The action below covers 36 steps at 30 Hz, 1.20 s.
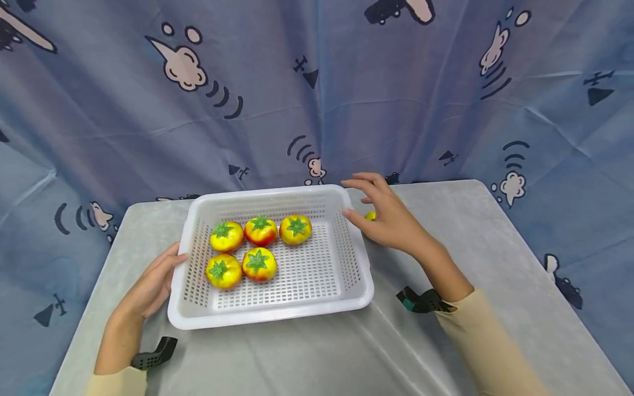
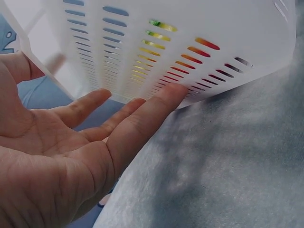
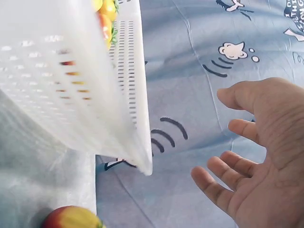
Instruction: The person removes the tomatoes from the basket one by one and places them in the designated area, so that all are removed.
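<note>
A white perforated plastic basket (image 1: 272,314) stands on the table, holding several yellow-and-red tomato-like fruits (image 1: 261,231) with green star-shaped leaves. My left hand (image 1: 153,283) grips the basket's left side. Its thumb hooks over the rim, and its fingers lie along the outer slotted wall, as the left wrist view shows. By the right rim, my right hand (image 1: 388,217) hovers with spread, slightly bent fingers and nothing between them. Another fruit (image 3: 71,217) of the same colours lies on the table outside the basket, mostly hidden by the right hand in the head view.
The grey table (image 1: 495,275) extends to both sides and in front of the basket. Behind its far edge hangs a blue patterned curtain (image 1: 277,82). Each wrist wears a black band, the right one (image 1: 423,301) lying above the table surface.
</note>
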Each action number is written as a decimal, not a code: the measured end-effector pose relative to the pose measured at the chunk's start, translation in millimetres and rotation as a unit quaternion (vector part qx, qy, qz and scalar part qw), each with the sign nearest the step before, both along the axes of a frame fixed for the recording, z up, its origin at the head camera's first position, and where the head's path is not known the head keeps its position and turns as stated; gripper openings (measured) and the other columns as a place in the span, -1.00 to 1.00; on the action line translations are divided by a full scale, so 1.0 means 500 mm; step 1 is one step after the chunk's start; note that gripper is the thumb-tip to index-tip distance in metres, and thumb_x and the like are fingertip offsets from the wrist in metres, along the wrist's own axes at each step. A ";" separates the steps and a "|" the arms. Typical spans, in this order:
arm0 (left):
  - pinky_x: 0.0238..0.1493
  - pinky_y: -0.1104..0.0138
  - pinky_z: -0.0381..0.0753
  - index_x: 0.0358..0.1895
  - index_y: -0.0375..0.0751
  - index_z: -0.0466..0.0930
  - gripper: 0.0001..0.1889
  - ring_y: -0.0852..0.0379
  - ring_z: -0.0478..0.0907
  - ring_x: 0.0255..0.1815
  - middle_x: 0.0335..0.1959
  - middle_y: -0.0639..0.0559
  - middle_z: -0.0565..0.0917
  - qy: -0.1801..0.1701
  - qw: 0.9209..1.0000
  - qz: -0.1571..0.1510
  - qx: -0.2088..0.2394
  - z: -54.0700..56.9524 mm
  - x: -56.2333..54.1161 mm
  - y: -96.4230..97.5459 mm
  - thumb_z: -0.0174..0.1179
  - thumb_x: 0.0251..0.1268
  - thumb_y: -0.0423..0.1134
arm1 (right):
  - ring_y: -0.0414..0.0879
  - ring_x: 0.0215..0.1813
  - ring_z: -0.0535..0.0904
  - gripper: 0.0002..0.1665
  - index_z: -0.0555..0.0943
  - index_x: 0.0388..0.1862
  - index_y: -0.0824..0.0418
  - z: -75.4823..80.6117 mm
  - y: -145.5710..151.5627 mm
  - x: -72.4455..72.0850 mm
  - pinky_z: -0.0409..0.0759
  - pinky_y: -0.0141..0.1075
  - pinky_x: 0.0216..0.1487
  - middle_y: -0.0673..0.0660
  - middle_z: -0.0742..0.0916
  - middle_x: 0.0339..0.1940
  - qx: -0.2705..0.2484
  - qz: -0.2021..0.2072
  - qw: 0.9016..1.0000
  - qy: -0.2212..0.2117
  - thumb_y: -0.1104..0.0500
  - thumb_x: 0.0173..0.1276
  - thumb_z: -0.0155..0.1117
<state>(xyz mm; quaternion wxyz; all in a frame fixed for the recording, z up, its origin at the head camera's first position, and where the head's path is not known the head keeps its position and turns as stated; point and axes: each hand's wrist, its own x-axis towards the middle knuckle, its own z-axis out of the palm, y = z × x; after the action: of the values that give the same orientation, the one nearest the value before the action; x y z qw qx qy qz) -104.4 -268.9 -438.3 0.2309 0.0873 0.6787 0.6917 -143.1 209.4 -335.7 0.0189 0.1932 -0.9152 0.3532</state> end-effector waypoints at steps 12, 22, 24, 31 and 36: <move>0.12 0.19 0.76 0.76 -0.20 -0.28 -0.28 0.34 0.65 0.21 0.44 0.07 0.41 -0.011 0.999 0.012 -0.032 0.004 0.000 0.009 -0.21 0.79 -0.05 | 0.18 0.49 0.47 -0.29 0.45 0.57 0.09 0.030 -0.055 -0.013 0.64 0.12 0.36 0.21 0.37 0.60 0.048 0.075 0.995 -0.040 0.10 0.49 0.41; 0.09 0.16 0.77 0.75 -0.25 -0.34 -0.28 0.36 0.64 0.19 0.62 -0.60 0.01 0.007 0.999 0.011 -0.034 0.002 0.002 0.003 -0.26 0.81 -0.06 | 0.16 0.53 0.43 -0.31 0.49 0.54 0.09 0.034 -0.107 -0.043 0.58 0.11 0.45 0.21 0.45 0.55 0.117 0.123 0.985 -0.028 0.08 0.48 0.42; 0.08 0.15 0.77 0.74 -0.26 -0.35 -0.28 0.36 0.65 0.19 0.62 -0.62 0.01 0.008 0.999 0.010 -0.034 0.002 0.001 0.003 -0.26 0.81 -0.07 | 0.17 0.53 0.43 -0.32 0.49 0.53 0.09 0.033 -0.115 -0.048 0.57 0.11 0.47 0.22 0.46 0.55 0.128 0.128 0.983 -0.034 0.09 0.47 0.42; 0.08 0.11 0.78 0.75 -0.24 -0.35 -0.27 0.36 0.64 0.19 0.63 -0.60 0.02 0.001 0.999 0.008 -0.037 0.002 -0.001 0.005 -0.26 0.81 -0.05 | 0.14 0.45 0.49 -0.34 0.51 0.50 0.12 0.019 -0.144 -0.061 0.58 0.06 0.48 0.23 0.49 0.50 0.151 0.151 0.975 -0.060 0.06 0.48 0.41; 0.04 0.11 0.79 0.74 -0.30 -0.34 -0.29 0.34 0.67 0.16 0.59 -0.65 0.05 0.007 0.999 0.010 -0.039 0.002 0.000 0.006 -0.27 0.81 -0.08 | 0.13 0.43 0.54 -0.34 0.52 0.49 0.14 0.007 -0.165 -0.067 0.59 0.00 0.48 0.22 0.54 0.46 0.165 0.161 0.971 -0.067 0.06 0.47 0.44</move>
<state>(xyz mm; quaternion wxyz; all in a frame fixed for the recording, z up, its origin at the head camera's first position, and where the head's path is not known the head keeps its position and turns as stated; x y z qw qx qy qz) -104.5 -266.1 -437.1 0.2227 0.0762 0.7074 0.6664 -176.8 126.8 -332.1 -0.1315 0.3141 -0.9170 0.2078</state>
